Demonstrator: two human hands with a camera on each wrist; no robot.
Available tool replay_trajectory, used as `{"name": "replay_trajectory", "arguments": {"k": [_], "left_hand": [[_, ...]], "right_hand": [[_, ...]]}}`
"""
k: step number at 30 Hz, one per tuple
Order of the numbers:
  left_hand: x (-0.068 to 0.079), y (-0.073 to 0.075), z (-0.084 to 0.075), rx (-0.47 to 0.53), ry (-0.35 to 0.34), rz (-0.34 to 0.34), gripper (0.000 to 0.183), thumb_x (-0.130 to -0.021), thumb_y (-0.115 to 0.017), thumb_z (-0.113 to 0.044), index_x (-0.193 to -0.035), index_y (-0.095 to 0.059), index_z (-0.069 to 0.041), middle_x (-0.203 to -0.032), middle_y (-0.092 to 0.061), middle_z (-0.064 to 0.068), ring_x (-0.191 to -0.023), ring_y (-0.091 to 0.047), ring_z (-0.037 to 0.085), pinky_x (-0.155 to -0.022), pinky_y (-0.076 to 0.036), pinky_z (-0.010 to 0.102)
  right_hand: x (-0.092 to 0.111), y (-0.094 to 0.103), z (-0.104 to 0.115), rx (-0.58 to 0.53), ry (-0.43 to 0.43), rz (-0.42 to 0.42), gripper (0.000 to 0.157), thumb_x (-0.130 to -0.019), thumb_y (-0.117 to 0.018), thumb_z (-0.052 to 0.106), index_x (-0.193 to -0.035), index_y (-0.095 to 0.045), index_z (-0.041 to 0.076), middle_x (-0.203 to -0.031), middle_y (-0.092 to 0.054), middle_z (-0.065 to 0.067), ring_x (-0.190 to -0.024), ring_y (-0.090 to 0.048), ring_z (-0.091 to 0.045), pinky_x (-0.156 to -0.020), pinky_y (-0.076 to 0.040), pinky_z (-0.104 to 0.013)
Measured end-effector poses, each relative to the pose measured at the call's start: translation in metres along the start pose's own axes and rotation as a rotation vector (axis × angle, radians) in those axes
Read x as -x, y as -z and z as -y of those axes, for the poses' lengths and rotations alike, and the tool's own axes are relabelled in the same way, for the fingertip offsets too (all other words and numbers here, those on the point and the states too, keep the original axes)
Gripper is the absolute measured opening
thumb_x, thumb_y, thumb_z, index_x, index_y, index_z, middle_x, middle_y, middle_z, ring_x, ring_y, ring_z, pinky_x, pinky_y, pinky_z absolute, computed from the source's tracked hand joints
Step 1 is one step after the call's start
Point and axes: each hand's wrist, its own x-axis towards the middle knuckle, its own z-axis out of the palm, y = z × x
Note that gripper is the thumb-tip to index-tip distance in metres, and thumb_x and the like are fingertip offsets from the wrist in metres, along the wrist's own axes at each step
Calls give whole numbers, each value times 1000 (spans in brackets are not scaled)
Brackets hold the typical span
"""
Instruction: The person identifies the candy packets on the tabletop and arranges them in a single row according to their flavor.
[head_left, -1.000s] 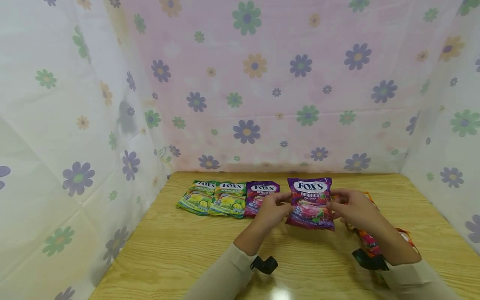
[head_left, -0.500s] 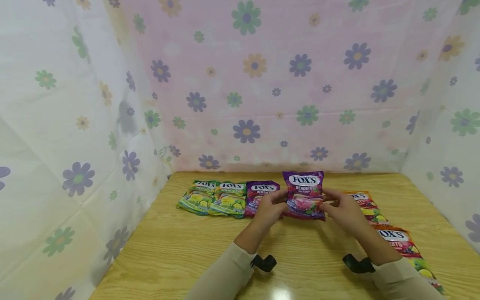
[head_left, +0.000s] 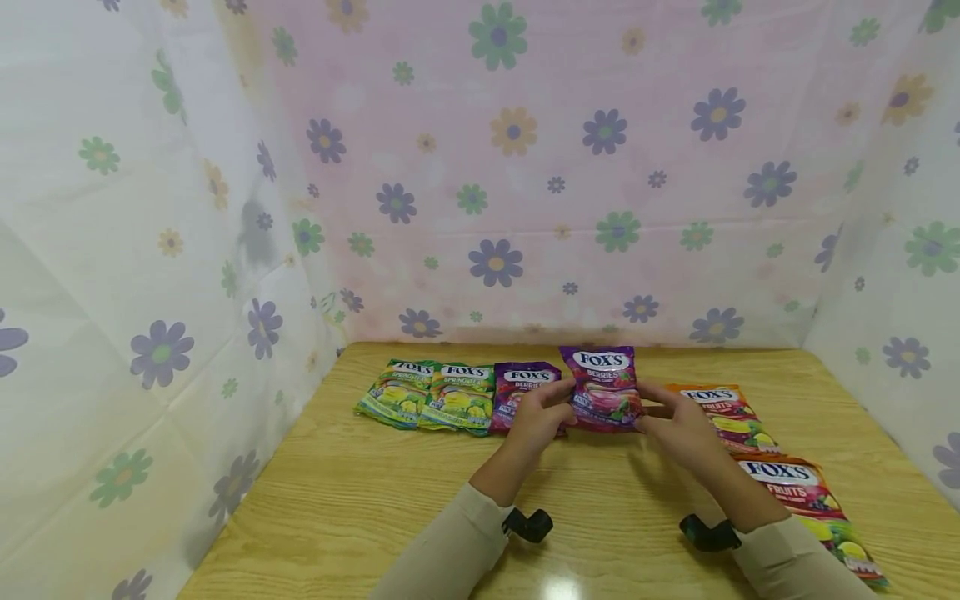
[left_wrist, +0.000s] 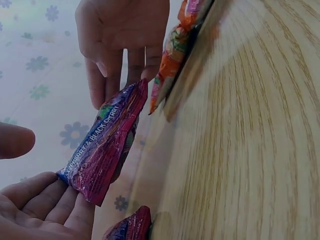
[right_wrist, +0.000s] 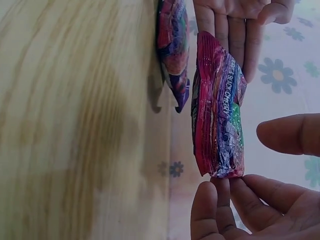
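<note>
A purple Fox's Berries candy bag (head_left: 602, 385) stands raised above the back of the table, slightly tilted, between both hands. My left hand (head_left: 534, 421) supports its left edge on extended fingers; in the left wrist view the left thumb (left_wrist: 16, 141) is apart from the bag. My right hand (head_left: 684, 429) touches the opposite edge with its fingertips, and the right thumb (right_wrist: 290, 133) also stands clear of it in the right wrist view. A second purple berries bag (head_left: 521, 387) lies just left, partly hidden behind the left hand.
Two green Fox's Spring Tea bags, a left one (head_left: 397, 396) and a right one (head_left: 459, 398), continue the row leftward. On the right lie two orange Fox's Fruits bags, one farther back (head_left: 723, 408) and one nearer (head_left: 795, 483). Flowered cloth (head_left: 555, 183) encloses the wooden table (head_left: 337, 508).
Both hands have carried the purple bag leftward, toward the second berries bag; it first rose, then came slightly down. The right arm's shift uncovers the orange Fruits bags.
</note>
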Motion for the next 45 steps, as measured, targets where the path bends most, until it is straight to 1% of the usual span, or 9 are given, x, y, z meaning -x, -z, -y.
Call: {"name": "replay_trajectory", "arguments": {"k": [2, 8, 10, 15, 21, 26, 29, 38, 45], "left_hand": [[-1, 0, 2, -2, 2, -9, 56, -86, -64, -1, -141, -64, -7, -146, -62, 10, -133, -61, 25, -78, -56, 21], [-3, -1, 6, -16, 35, -20, 56, -85, -64, -1, -140, -65, -7, -143, -64, 10, -102, -69, 19, -77, -55, 30], [-3, -1, 7, -10, 45, -19, 56, -84, -64, -1, -140, -65, -7, -144, -64, 10, -105, -67, 16, -77, -56, 32], [-4, -1, 10, -20, 45, -19, 56, -84, -64, 0, -139, -65, -5, -146, -62, 11, -115, -64, 18, -77, -56, 31], [-5, -1, 14, -40, 39, -15, 55, -83, -65, 0, -138, -65, -3, -147, -60, 14, -111, -62, 21, -81, -57, 32], [-3, 0, 16, -75, 33, -16, 56, -82, -66, -3, -139, -65, -3, -149, -59, 14, -129, -56, 23, -87, -55, 28], [-4, 0, 17, -93, 37, -21, 56, -83, -66, -4, -139, -65, -3, -148, -59, 13, -132, -55, 22, -89, -54, 26], [-3, -2, 16, -137, 58, -39, 55, -84, -67, -5, -138, -65, -2, -147, -60, 13, -131, -56, 24, -101, -53, 36], [-2, -4, 15, -223, 95, -11, 54, -90, -67, -12, -143, -61, -3, -149, -59, 12, -129, -59, 23, -106, -53, 43]], "right_hand": [[-1, -1, -2, 0, 8, 7, 67, -98, -67, 19, -160, -41, 17, -161, -44, -17, -137, -53, -43, -101, -55, -48], [-2, -3, -7, -5, 8, 36, 70, -97, -69, 21, -160, -40, 12, -163, -40, -19, -139, -52, -44, -105, -52, -54], [-2, -3, -8, -7, 6, 51, 71, -97, -69, 21, -161, -38, 12, -164, -39, -20, -140, -51, -45, -107, -50, -56], [-3, -5, -12, -3, 21, 78, 71, -98, -68, 19, -161, -37, 9, -164, -37, -21, -139, -52, -44, -109, -49, -56], [-3, -6, -14, 2, 15, 89, 70, -98, -68, 20, -160, -38, 8, -164, -38, -21, -138, -53, -42, -105, -51, -51], [-2, -7, -15, -8, -1, 109, 70, -98, -67, 21, -160, -38, 7, -164, -37, -21, -140, -51, -43, -108, -49, -54], [-2, -7, -14, -4, 0, 117, 70, -98, -67, 22, -160, -38, 7, -165, -36, -20, -142, -49, -43, -109, -48, -56], [-1, -7, -14, 15, -6, 138, 69, -99, -66, 23, -160, -38, 6, -166, -34, -22, -147, -38, -48, -114, -39, -65], [-2, -8, -13, 33, -29, 150, 69, -99, -66, 24, -160, -39, 7, -165, -33, -24, -147, -37, -50, -113, -40, -65]]}}
